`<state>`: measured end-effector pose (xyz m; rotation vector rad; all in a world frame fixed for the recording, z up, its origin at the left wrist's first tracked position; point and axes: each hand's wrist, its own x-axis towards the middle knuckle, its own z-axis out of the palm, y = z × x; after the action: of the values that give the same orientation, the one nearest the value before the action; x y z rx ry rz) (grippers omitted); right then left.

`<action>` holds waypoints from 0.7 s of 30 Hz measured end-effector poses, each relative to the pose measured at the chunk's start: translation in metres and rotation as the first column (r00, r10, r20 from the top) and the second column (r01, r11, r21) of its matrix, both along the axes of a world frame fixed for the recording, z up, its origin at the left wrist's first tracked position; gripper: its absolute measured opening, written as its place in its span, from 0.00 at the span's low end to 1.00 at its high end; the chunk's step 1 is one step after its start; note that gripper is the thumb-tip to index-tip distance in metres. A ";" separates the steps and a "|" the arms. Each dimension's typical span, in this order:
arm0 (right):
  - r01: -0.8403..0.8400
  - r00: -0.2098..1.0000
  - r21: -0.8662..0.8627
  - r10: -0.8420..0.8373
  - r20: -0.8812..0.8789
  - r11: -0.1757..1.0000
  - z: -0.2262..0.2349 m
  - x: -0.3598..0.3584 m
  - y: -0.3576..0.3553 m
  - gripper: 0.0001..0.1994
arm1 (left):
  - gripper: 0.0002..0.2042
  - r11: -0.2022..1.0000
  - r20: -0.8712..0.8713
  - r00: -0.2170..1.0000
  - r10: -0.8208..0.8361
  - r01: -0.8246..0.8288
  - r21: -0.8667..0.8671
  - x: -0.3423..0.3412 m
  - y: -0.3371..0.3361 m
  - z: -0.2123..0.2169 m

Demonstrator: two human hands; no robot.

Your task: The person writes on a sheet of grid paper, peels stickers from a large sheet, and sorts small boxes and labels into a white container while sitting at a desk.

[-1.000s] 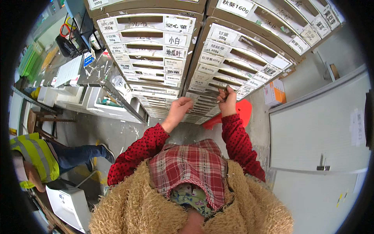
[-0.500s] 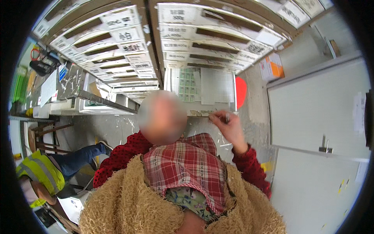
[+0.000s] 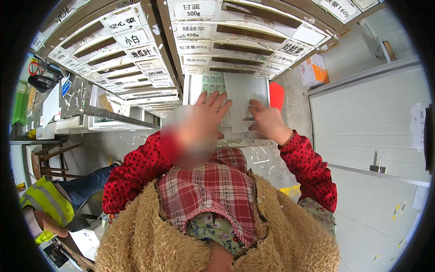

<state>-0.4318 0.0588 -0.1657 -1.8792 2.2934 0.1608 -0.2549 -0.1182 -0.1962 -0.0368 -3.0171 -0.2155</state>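
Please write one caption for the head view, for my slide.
Left hand spread, right hand with fingers bent, over an open drawer of sheets.

An open drawer (image 3: 245, 143) carries green labels (image 3: 212, 83) beside white paper (image 3: 238, 93).

Pulled-out drawer (image 3: 244, 143), open from above, closed drawers (image 3: 256, 23) behind

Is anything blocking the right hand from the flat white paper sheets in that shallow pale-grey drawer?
Nothing visible does: the right hand is at the white sheets, and the drawer stands open. The left hand spreads over the green-and-white label sheet, off to the left.
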 end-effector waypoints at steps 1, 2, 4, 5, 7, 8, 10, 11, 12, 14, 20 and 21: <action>-0.031 0.999 -0.040 0.032 0.015 0.999 0.000 -0.003 0.001 0.20 | 0.44 1.000 -0.016 1.000 -0.010 0.010 0.011 -0.005 0.005 -0.003; -0.043 0.999 -0.023 0.043 0.017 0.999 0.000 -0.004 0.001 0.18 | 0.43 1.000 -0.034 0.999 -0.022 0.022 0.017 -0.010 0.009 -0.008; -0.067 0.998 0.013 0.066 0.022 0.998 -0.003 -0.004 0.000 0.13 | 0.42 0.999 -0.073 0.997 -0.033 0.035 0.020 -0.020 0.014 -0.016; -0.069 0.998 -0.013 0.069 -0.005 0.998 -0.007 -0.003 0.001 0.11 | 0.41 0.999 -0.092 0.995 -0.036 0.038 0.021 -0.026 0.016 -0.019; -0.075 0.996 -0.064 0.071 -0.061 0.995 -0.011 -0.002 0.005 0.09 | 0.38 0.998 -0.089 0.994 -0.064 0.065 0.005 -0.030 0.020 -0.024; -0.045 0.999 -0.151 0.049 0.025 0.988 -0.007 -0.001 0.006 0.09 | 0.37 0.996 -0.069 0.994 -0.090 0.089 -0.016 -0.032 0.020 -0.024; 0.040 0.981 -0.314 0.024 0.195 0.949 0.009 0.002 0.015 0.08 | 0.33 0.994 -0.044 0.993 -0.109 0.107 -0.034 -0.036 0.021 -0.022; 0.176 0.898 -0.370 0.005 0.439 0.912 0.032 0.013 0.014 0.08 | 0.32 0.995 -0.037 0.994 -0.099 0.098 -0.035 -0.036 0.024 -0.017; 0.315 0.756 -0.385 0.016 0.654 0.867 0.060 0.029 0.010 0.09 | 0.30 0.996 -0.030 0.996 -0.086 0.085 -0.031 -0.035 0.027 -0.015; 0.302 0.406 -0.463 0.327 0.853 0.833 0.102 0.064 0.012 0.09 | 0.30 0.998 -0.075 0.997 -0.026 0.022 -0.054 -0.028 0.029 -0.028; 0.164 0.140 -0.625 0.609 0.781 0.764 0.115 0.079 0.004 0.13 | 0.27 0.982 0.003 0.999 0.039 -0.038 -0.184 -0.032 0.031 -0.021; 0.146 0.497 -0.590 0.457 0.738 0.794 0.106 0.058 0.004 0.14 | 0.26 0.974 0.006 1.000 0.030 -0.028 -0.225 -0.029 0.026 -0.019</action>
<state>-0.3737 0.0627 -0.0592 -1.7339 1.4600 -1.3451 -0.2834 -0.0927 -0.2156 -0.0122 -3.0327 0.1297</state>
